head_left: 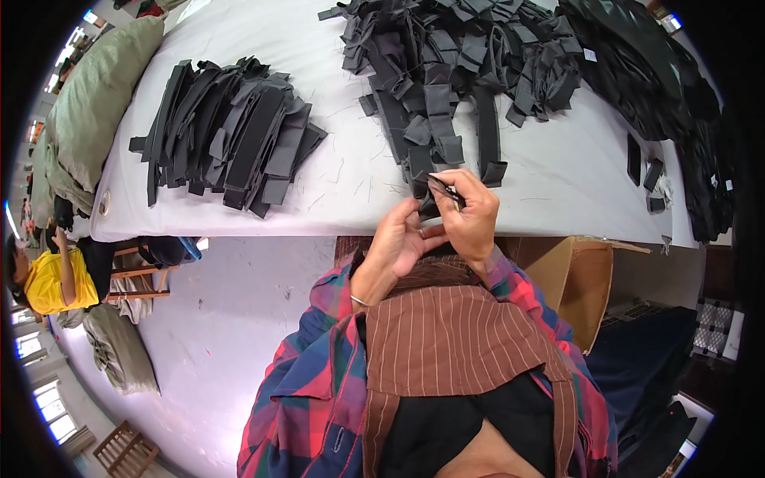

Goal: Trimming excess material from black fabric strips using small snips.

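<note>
At the table's near edge my right hand [478, 217] is closed around small dark thread snips [446, 191], whose tips point toward a dark grey fabric strip [417, 166]. My left hand [395, 245] is just below and left of it, with its fingers pinched at the strip's near end. The fingertips partly hide that end, so I cannot see whether the blades touch it. The strip runs back into a tangled heap of black and grey fabric strips [470, 60]. To the left lies a neater bundle of similar strips [227, 131].
Loose threads litter the white table [319, 191]. Black shiny material [645, 68] covers its right end, near a few small dark pieces [634, 159]. An opened cardboard box [590, 279] stands below on the right. A stuffed sack [100, 103] leans at left, where a person in yellow [49, 280] sits.
</note>
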`<state>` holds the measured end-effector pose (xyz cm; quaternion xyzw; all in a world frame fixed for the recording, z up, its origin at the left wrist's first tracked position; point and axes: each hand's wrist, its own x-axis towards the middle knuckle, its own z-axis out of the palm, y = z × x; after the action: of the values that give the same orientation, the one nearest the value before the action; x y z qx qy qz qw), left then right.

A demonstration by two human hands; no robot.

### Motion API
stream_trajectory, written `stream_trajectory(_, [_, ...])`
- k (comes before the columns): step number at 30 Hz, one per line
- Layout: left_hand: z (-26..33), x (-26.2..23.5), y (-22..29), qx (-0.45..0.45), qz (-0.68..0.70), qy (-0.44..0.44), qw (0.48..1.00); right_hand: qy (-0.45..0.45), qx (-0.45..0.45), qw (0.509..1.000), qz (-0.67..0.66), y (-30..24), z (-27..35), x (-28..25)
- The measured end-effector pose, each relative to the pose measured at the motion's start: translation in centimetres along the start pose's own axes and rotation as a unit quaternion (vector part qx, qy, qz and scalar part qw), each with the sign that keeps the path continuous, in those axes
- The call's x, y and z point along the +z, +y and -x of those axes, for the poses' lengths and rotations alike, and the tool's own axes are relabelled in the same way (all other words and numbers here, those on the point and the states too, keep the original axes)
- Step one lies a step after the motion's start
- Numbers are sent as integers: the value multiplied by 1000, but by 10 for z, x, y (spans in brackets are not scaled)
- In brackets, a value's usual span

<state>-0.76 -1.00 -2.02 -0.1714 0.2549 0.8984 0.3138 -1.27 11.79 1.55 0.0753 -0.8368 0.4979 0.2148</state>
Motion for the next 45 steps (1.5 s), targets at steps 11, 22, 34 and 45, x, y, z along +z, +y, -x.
stream_trajectory(11, [15, 2, 10, 59, -155, -96, 981, -7, 139, 988, -64, -8, -4, -13])
stream_trajectory(22, [64, 30, 52, 320, -624, -125, 702, -67, 251, 902, -344, -33, -22, -40])
stream_trajectory(34, [43, 17, 32, 203, -427, -55, 879, -25, 279, 895, -348, -10, -16, -20])
stream_trajectory(45, [23, 7, 29, 281, -480, -19, 831, -65, -36, 995, 60, -12, -2, -14])
